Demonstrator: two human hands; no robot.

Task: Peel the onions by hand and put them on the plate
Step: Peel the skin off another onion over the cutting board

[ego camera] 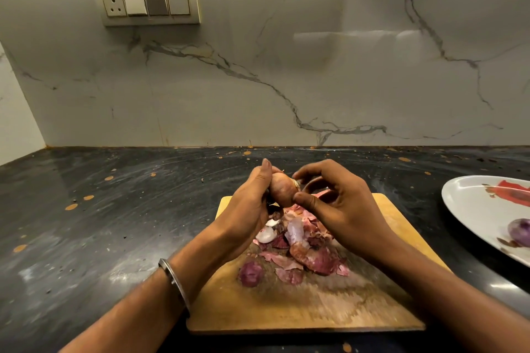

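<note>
I see left hand (252, 203) gripping the onion (282, 190) above the cutting board (381, 304) | right hand (335, 203) pinching its skin | peels (298, 252) heaped below | plate (470, 203) right, cut off, one peeled onion (519, 232) half visible | tabletop (100, 209) dark.

A single wide-angle view from the person's head looks forward and steeply down, close over a pale wooden chopping board (301, 306) on a dark speckled stone counter (114, 209); its upper half faces a white veined marble wall (286, 66) straight ahead, and straight edges bow toward the frame's borders
</note>
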